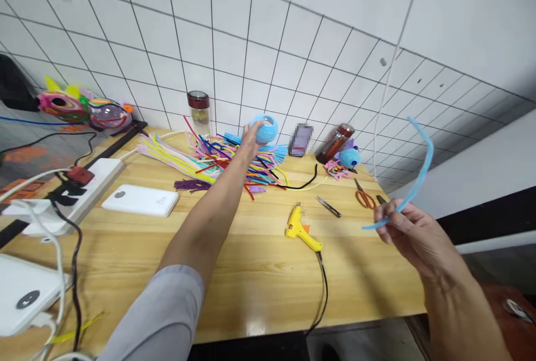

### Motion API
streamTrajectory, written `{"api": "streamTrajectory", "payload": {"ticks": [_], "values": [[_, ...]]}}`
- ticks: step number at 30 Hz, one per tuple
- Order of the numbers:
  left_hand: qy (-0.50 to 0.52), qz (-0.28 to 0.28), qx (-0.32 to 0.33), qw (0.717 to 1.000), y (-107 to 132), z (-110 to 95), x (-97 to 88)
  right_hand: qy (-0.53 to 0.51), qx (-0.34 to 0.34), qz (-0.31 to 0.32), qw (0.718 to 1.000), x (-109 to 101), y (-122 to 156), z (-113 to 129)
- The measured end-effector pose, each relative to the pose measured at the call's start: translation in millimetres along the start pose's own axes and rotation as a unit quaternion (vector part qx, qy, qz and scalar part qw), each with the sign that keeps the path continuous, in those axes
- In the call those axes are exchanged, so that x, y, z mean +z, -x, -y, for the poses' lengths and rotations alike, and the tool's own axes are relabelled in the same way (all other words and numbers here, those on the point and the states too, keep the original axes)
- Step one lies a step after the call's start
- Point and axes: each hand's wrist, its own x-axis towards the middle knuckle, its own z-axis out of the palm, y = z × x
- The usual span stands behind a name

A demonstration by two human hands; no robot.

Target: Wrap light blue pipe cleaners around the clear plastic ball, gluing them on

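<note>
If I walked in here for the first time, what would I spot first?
Probably the bright yellow glue gun, lying near the middle of the wooden table. Behind it, towards the wall, is a colourful heap of pipe cleaners, where the left hand touches a round blue thing. The right hand holds up a curved blue strip.

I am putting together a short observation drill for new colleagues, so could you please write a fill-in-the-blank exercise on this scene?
The round piece touched by the left grip and the curved strip held in the right grip are both light ____.
The glue gun on the table is mainly ____.
Its cord is ____.
The small snips lie to the glue gun's ____, as the person sees it.

Missing words: blue; yellow; black; right.
</note>
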Motion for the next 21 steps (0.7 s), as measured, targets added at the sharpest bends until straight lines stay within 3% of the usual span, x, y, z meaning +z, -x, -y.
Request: {"api": "streamTrajectory", "payload": {"ticks": [5, 8, 12, 17, 21], "values": [[-0.067, 0.049, 0.117, 0.990, 75.1, -37.8, 15.6, -0.106, -0.131, 0.028, 0.985, 66.6, -1.5, 16.3], [-0.187, 0.090, 0.205, 0.957, 131.5, -51.0, 15.5, -0.123, -0.187, 0.037, 0.974, 91.9, -7.7, 20.3], [-0.259, 0.093, 0.202, 0.940, 190.7, -54.9, 6.0, -0.146, -0.253, 0.035, 0.956, 111.2, -17.3, 14.8], [-0.260, 0.106, 0.152, 0.948, 217.0, -38.3, -11.0, -0.151, -0.263, 0.003, 0.953, 126.0, -33.2, -7.0], [-0.273, 0.096, 0.123, 0.949, 218.1, -16.5, -27.4, -0.120, -0.227, 0.038, 0.966, 131.8, -43.6, -26.9]]}}
